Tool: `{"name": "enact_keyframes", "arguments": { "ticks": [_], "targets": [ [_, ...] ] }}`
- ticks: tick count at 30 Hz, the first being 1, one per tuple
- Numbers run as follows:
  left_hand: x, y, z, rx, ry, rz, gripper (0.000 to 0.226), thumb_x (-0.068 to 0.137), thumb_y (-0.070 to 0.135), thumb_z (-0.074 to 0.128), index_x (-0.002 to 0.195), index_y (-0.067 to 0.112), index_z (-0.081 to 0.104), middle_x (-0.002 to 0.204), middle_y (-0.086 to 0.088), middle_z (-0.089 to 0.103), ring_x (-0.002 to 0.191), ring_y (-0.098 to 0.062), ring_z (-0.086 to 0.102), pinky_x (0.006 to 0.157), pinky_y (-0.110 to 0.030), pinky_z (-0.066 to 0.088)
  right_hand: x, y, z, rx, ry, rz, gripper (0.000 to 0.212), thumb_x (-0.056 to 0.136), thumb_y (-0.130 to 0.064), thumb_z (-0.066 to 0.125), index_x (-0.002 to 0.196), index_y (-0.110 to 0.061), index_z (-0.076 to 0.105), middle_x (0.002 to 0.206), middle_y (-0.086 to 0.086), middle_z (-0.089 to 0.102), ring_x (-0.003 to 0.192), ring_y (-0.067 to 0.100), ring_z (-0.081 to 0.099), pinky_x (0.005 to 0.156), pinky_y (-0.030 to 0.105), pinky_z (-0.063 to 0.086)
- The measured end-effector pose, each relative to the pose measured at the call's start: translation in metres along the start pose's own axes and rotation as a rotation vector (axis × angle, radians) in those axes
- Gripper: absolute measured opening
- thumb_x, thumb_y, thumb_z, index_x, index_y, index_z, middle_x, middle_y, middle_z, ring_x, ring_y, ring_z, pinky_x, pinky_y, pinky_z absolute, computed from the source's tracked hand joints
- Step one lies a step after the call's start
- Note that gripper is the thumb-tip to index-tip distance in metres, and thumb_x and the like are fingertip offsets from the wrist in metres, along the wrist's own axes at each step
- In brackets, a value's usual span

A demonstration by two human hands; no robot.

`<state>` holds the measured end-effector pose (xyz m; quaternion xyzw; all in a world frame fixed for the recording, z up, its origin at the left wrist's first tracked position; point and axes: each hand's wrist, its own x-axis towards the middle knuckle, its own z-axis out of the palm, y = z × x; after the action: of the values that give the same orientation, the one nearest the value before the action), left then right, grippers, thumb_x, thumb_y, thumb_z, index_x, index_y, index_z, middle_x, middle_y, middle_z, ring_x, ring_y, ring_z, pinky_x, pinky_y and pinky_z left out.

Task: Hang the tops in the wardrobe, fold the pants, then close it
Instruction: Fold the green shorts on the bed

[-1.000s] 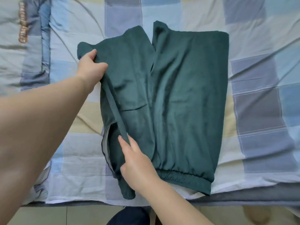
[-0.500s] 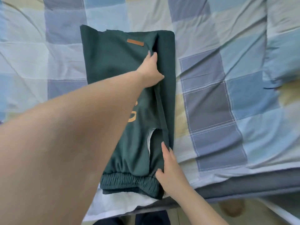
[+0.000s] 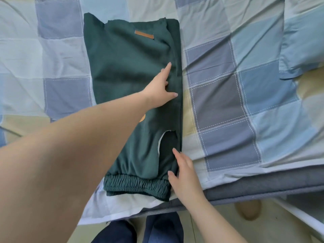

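Dark green pants point(image 3: 126, 81) lie folded lengthwise on the checked bed cover, elastic waistband toward me, a small brown label near the far end. My left hand point(image 3: 161, 88) rests flat on the fold's right edge at mid length, fingers spread and straight. Lower down, my right hand point(image 3: 184, 174) touches the same edge beside the pocket opening and waistband, its fingers straight. Neither hand grips the cloth.
The patchwork blue, grey and cream bed cover point(image 3: 228, 95) spreads all around the pants. A light blue pillow point(image 3: 301, 46) sits at the right. The bed's grey front edge point(image 3: 263, 188) runs across below; floor and my legs show beneath it.
The left half of the pants was folded over onto the right half. Both hands then let go of the cloth and now lie flat along the folded right edge.
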<state>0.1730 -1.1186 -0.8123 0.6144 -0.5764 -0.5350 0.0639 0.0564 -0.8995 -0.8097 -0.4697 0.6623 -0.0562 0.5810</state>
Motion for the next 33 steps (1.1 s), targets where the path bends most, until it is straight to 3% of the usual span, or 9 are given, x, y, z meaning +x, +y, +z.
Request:
{"name": "enact_keyframes", "arguments": {
  "ticks": [4,8,12,15,20,23,27,30,33],
  "targets": [
    [-0.069,-0.06,0.002,0.096,0.355,-0.076,0.058,0.088,0.014,0.064,0.142,0.017,0.041,0.143,-0.006,0.045,0.132,-0.018,0.041,0.11,-0.028,0.031,-0.008,0.003,0.009,0.042,-0.021,0.036,0.063,0.092,-0.025,0.058,0.146,-0.036,0.027,0.138,-0.01,0.034,0.123,0.001,0.036,0.095,0.012,0.026],
    [-0.148,-0.127,0.007,0.115,0.596,-0.305,0.049,0.085,0.017,0.067,0.131,0.013,0.053,0.139,-0.012,0.047,0.133,-0.025,0.037,0.113,-0.035,0.025,-0.01,0.007,0.018,0.066,-0.021,0.072,0.063,0.089,-0.026,0.06,0.143,-0.038,0.03,0.141,-0.009,0.043,0.128,0.01,0.042,0.105,0.027,0.035],
    [-0.21,-0.155,0.027,-0.337,0.383,-0.36,0.061,0.092,0.015,0.061,0.146,0.024,0.033,0.14,0.008,0.041,0.128,-0.009,0.042,0.111,-0.027,0.03,-0.008,0.011,0.022,0.13,-0.003,0.101,0.071,0.077,-0.044,0.06,0.137,-0.058,0.025,0.134,-0.004,0.047,0.119,0.012,0.051,0.107,0.036,0.039],
    [-0.222,-0.165,0.032,-0.443,0.312,-0.329,0.063,0.096,0.015,0.054,0.148,0.036,0.026,0.148,0.013,0.035,0.135,-0.007,0.037,0.116,-0.034,0.028,-0.006,0.009,0.023,0.04,0.053,0.119,0.068,0.088,-0.03,0.062,0.145,-0.042,0.028,0.125,-0.002,0.035,0.11,0.01,0.043,0.103,0.021,0.029],
    [-0.225,-0.171,0.029,-0.345,0.215,-0.314,0.048,0.097,0.018,0.053,0.141,0.031,0.042,0.134,0.006,0.048,0.126,-0.009,0.044,0.109,-0.024,0.031,-0.009,0.007,0.038,0.088,0.045,0.127,0.062,0.093,-0.021,0.058,0.147,-0.032,0.029,0.134,0.0,0.038,0.118,0.014,0.043,0.099,0.015,0.026],
    [-0.229,-0.171,0.027,-0.48,0.177,-0.392,0.035,0.095,0.018,0.057,0.13,0.026,0.057,0.124,0.006,0.061,0.113,-0.009,0.058,0.104,-0.03,0.043,-0.008,0.009,0.041,0.218,0.004,0.136,0.055,0.09,-0.026,0.061,0.138,-0.04,0.039,0.141,-0.007,0.046,0.13,0.013,0.043,0.11,0.03,0.034],
    [-0.264,-0.185,0.026,-0.632,0.097,-0.573,0.026,0.092,0.02,0.062,0.118,0.023,0.065,0.114,-0.003,0.069,0.102,-0.018,0.066,0.091,-0.036,0.054,-0.032,0.028,0.056,0.249,-0.073,0.296,0.024,0.077,-0.038,0.069,0.093,-0.05,0.056,0.11,0.007,0.067,0.095,0.025,0.066,0.084,0.046,0.055],
    [-0.298,-0.198,0.032,-0.663,-0.032,-0.726,0.019,0.088,0.028,0.067,0.106,0.022,0.069,0.104,-0.007,0.071,0.09,-0.028,0.069,0.078,-0.041,0.058,-0.067,0.033,0.071,0.243,-0.132,0.435,0.014,0.085,-0.027,0.069,0.088,-0.027,0.055,0.088,0.014,0.06,0.068,0.019,0.057,0.053,0.027,0.049],
    [-0.327,-0.205,0.041,-0.764,-0.158,-0.873,0.019,0.09,0.029,0.063,0.093,0.01,0.064,0.091,-0.009,0.068,0.078,-0.019,0.066,0.073,-0.032,0.056,-0.099,0.045,0.084,0.209,-0.221,0.584,0.017,0.085,-0.033,0.068,0.089,-0.019,0.061,0.087,0.006,0.055,0.066,0.014,0.051,0.051,0.021,0.047]
  ]
}}
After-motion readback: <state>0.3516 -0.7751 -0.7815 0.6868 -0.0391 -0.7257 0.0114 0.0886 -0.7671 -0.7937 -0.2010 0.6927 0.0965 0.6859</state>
